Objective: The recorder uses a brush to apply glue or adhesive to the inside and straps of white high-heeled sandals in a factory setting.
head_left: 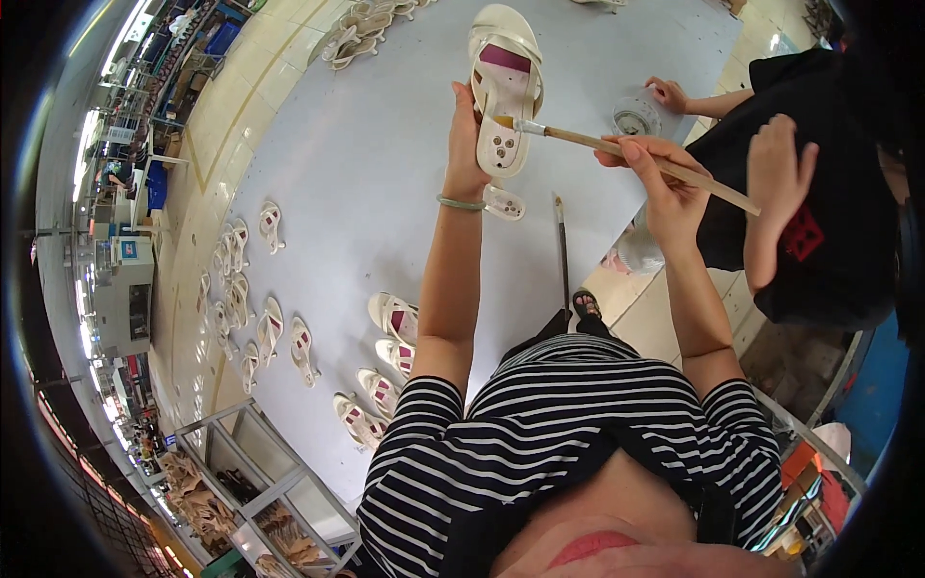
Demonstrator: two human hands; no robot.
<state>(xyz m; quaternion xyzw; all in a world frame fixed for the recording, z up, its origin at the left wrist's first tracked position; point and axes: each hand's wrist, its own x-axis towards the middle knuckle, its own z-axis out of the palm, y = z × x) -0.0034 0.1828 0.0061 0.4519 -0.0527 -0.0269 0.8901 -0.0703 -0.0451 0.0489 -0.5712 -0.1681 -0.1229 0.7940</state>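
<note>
My left hand (464,154) is closed around the side of a white sandal (503,85), held up over the table with its insole facing me. The insole carries a purple patch and several small round marks at the lower end. My right hand (667,188) grips the long wooden handle of a paintbrush (597,144). Its bristle tip meets the insole between the straps. Below my left wrist, part of another white shoe piece (507,203) with similar round marks shows; my wrist hides the remainder. A second brush (564,241) with a dark handle lies on the table nearby.
White sandals stand along the left of the grey table (328,183), with more sandals (361,29) at its far edge. To the right, a person in black (819,173) has one hand beside a clear plastic cup (637,117). A metal rack (260,472) stands at lower left.
</note>
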